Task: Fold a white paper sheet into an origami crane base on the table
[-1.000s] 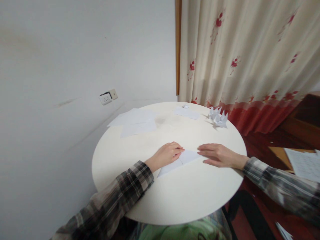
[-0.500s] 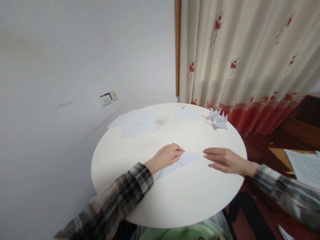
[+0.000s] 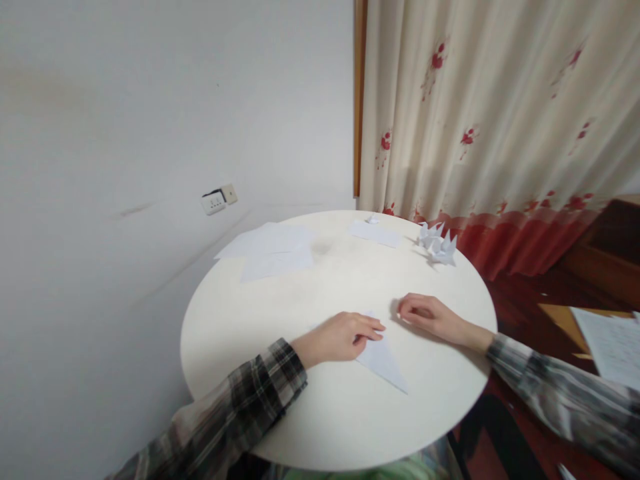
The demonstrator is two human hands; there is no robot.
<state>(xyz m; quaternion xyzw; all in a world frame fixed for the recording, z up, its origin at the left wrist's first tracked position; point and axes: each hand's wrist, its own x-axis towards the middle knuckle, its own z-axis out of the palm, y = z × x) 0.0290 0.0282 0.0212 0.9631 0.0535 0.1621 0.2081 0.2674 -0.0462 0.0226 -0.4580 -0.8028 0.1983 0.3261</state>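
A folded white sheet of paper (image 3: 384, 367) lies on the round white table (image 3: 320, 413), one pointed corner toward the front right. My left hand (image 3: 337, 339) rests on top of it, fingers stretched out over the paper, hiding its middle and much of its left side. To the right, my right hand (image 3: 430, 315) hovers or rests just beyond the paper, apart from it. Its fingers are curled in toward the thumb, and nothing shows in them.
Loose white sheets (image 3: 275, 243) lie at the back left of the table. Folded paper cranes (image 3: 439, 245) stand at the back right. A smaller sheet (image 3: 375, 233) and a small folded paper piece (image 3: 372, 219) are near the far edge. A wall (image 3: 125, 133) borders the left.
The folded paper has turned, its lower corner swinging from front left to front right. My left hand has shifted toward me and lies over it. My right hand's fingers have curled in.
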